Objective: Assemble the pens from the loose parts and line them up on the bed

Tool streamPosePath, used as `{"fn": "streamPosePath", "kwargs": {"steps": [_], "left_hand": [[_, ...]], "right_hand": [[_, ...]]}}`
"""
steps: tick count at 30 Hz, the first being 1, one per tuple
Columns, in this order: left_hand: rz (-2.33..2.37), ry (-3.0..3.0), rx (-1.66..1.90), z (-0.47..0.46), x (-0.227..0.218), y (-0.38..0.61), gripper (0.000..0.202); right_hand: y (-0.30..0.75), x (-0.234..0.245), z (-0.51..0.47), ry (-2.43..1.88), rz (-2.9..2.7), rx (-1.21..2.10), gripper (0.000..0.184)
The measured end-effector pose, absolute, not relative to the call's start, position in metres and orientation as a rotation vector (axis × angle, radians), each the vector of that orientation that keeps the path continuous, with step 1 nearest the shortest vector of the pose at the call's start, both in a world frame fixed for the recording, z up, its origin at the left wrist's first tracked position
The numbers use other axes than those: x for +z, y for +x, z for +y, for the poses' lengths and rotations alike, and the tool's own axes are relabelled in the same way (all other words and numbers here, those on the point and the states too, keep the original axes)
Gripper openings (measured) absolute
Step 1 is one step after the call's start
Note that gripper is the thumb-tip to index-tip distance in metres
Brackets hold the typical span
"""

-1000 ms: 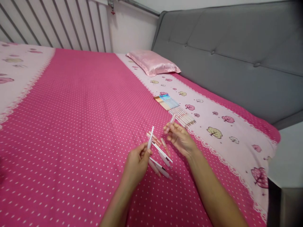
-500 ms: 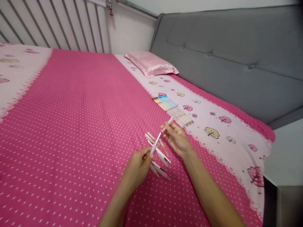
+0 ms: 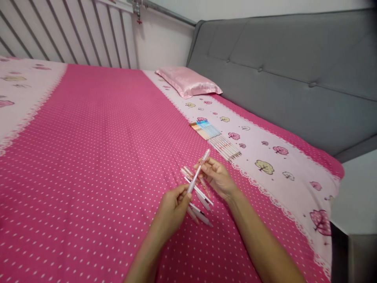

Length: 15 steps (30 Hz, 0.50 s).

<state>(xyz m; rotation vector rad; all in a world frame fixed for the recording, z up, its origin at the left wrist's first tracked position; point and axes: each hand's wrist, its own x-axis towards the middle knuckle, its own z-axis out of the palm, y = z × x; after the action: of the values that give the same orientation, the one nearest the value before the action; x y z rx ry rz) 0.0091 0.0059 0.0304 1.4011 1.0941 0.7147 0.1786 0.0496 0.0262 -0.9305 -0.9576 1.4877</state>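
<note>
My left hand [image 3: 173,208] is closed round the lower end of a slim white pen [image 3: 193,181], held at a slant above the bed. With fingertips pinched, my right hand [image 3: 217,177] grips the pen's clear, pinkish cap [image 3: 205,155] at the upper end. Cap and barrel line up and seem to meet, but fingers partly cover the joint. Just below lie loose white pen parts [image 3: 203,198] and several pinkish pieces [image 3: 187,171], overlapping one another. Farther off, pinkish-white pens [image 3: 225,147] lie side by side in a row.
Beyond that row are blue pens [image 3: 209,129] and tan pens [image 3: 199,131], also side by side. The bed has a pink dotted cover [image 3: 103,157]. A pink satin pillow [image 3: 188,80] lies against the grey headboard [image 3: 279,70]. A white radiator [image 3: 67,31] stands at the far left.
My right hand has moved a little down and left, bringing the cap closer to my left hand along the pen. The left hand stays nearly in place. The view has shifted slightly.
</note>
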Motion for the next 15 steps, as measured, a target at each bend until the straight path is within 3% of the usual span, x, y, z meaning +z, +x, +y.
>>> {"fn": "streamPosePath", "kwargs": {"steps": [15], "left_hand": [[1.045,1.346,0.751,0.0056,0.031,0.0094,0.028]], "right_hand": [[0.1755,0.0255,0.0468,-0.932,-1.019,1.516,0.026]]}}
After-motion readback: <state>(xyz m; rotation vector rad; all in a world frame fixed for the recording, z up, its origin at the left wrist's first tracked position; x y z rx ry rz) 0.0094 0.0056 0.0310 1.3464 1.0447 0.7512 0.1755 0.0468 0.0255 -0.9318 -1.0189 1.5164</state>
